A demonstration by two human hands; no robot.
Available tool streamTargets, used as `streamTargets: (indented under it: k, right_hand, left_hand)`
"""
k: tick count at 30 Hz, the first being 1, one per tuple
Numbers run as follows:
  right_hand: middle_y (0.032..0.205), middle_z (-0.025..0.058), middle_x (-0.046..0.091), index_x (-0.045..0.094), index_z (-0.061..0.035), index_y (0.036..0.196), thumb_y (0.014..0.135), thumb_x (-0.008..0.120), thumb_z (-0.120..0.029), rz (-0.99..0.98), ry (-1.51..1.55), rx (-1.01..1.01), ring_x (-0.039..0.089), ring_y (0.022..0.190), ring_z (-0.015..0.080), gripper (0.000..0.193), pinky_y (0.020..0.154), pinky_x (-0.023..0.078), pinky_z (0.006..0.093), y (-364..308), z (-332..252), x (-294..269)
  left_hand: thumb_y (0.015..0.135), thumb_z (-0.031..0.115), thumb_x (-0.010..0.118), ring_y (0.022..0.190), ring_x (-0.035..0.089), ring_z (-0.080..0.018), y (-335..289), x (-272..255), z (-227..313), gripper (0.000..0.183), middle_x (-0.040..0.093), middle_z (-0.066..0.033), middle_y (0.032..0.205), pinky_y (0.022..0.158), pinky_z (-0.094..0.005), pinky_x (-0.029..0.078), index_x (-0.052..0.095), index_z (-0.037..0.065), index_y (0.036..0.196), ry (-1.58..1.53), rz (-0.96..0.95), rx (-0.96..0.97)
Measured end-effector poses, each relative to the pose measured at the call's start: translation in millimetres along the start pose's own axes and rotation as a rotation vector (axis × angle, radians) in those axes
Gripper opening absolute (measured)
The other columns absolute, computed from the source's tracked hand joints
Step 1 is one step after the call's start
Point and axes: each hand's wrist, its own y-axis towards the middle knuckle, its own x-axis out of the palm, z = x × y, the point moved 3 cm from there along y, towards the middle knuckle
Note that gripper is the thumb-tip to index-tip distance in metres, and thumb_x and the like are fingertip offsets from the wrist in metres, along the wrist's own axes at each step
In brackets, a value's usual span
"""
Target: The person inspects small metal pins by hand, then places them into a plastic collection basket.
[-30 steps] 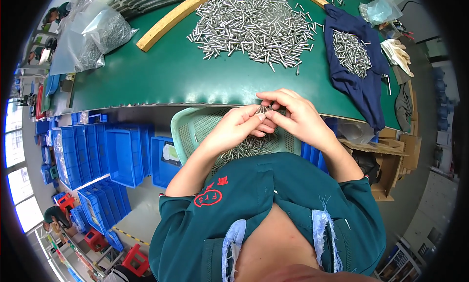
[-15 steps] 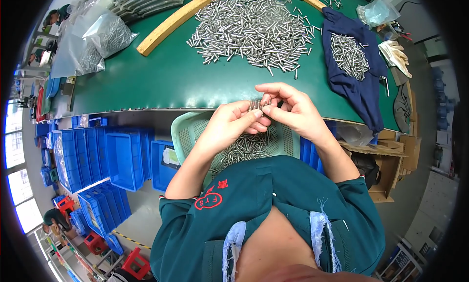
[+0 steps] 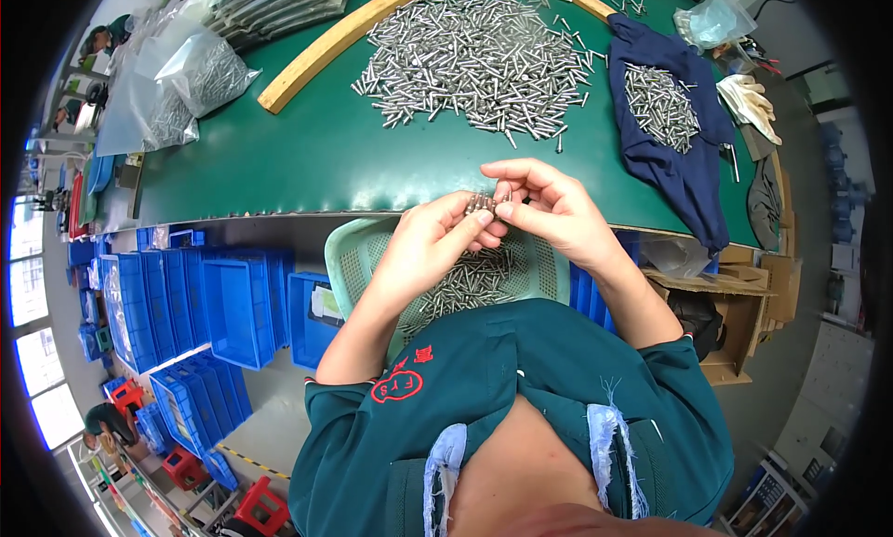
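My left hand (image 3: 430, 242) is closed around a row of small silver metal pins (image 3: 480, 202), held between thumb and fingers. My right hand (image 3: 555, 213) meets it at the table's front edge, its thumb and fingers pinched at the right end of the row. The index finger of that hand arches above. Below both hands is a pale green perforated plastic basket (image 3: 346, 258), with many loose pins (image 3: 470, 281) in it. Farther off, a large heap of similar pins (image 3: 474, 58) covers the middle of the green table (image 3: 307, 170).
Wooden strips (image 3: 326, 53) border the heap. At right, a navy cloth (image 3: 646, 179) carries more pins, beside a pale glove (image 3: 747, 105). Clear bags (image 3: 206, 77) of metal parts sit at left. Blue crates (image 3: 244, 304) stand below the table at left; cardboard boxes (image 3: 730, 342) at right.
Both hands stay together over the basket. The held row of pins has tilted slightly, and the fingers have shifted a little. The whole view has moved slightly.
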Motion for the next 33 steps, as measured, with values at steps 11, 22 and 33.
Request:
streamTargets:
  k: [11,22,33]
  right_hand:
    - [0.099,0.0008,0.06,0.058,-0.0014,0.117,0.091,0.06,-0.015,-0.08,0.062,0.282,0.055,0.08,0.0037,0.029,0.064,0.046,0.0189,-4.7,-7.0,0.0]
    - [0.094,0.0009,0.059,0.065,0.0002,0.1,0.088,0.066,-0.017,0.052,-0.333,-0.092,0.053,0.073,0.0046,0.021,0.066,0.044,0.0207,3.6,-10.6,3.1]
    - [0.084,0.0037,0.068,0.067,-0.0075,0.1,0.088,0.065,-0.022,0.824,-0.875,-0.286,0.062,0.076,0.0089,0.019,0.068,0.049,0.0243,-14.2,-59.3,-96.3]
  left_hand:
    - [0.098,0.013,0.05,0.082,0.065,-0.0129,-4.6,-14.2,8.3,0.022,0.068,-0.0099,0.093,0.073,-0.0245,0.052,0.059,-0.004,0.109,-0.013,0.066,0.061]
    - [0.097,0.014,0.05,0.082,0.066,-0.014,-2.1,-6.9,4.3,0.022,0.068,-0.0102,0.093,0.074,-0.0251,0.053,0.06,-0.005,0.104,0.011,0.001,0.003]
    - [0.099,0.017,0.047,0.085,0.066,-0.0144,-0.7,-7.4,2.1,0.029,0.068,-0.0125,0.095,0.075,-0.0249,0.053,0.058,-0.006,0.112,-0.066,-0.048,-0.016]
